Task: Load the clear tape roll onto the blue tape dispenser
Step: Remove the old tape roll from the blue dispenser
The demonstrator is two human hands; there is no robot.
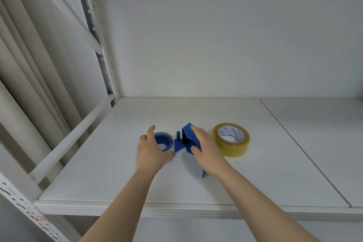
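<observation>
A blue tape dispenser (187, 139) lies on the white shelf board (121, 163). My right hand (206, 151) covers its handle side, thumb and fingers wrapped around the body. My left hand (151, 149) curls around the dispenser's blue round hub (164, 141), which carries a thin grey ring at its rim. A full clear tape roll (231, 139), yellowish with a white printed core, lies flat to the right of the dispenser, apart from both hands.
The shelf has a white back wall (216, 45), a slotted metal upright (94, 31) at the left, and a crossbar (72, 139) along the left side. A seam (302, 151) splits the board on the right. The front edge (176, 210) runs below my forearms.
</observation>
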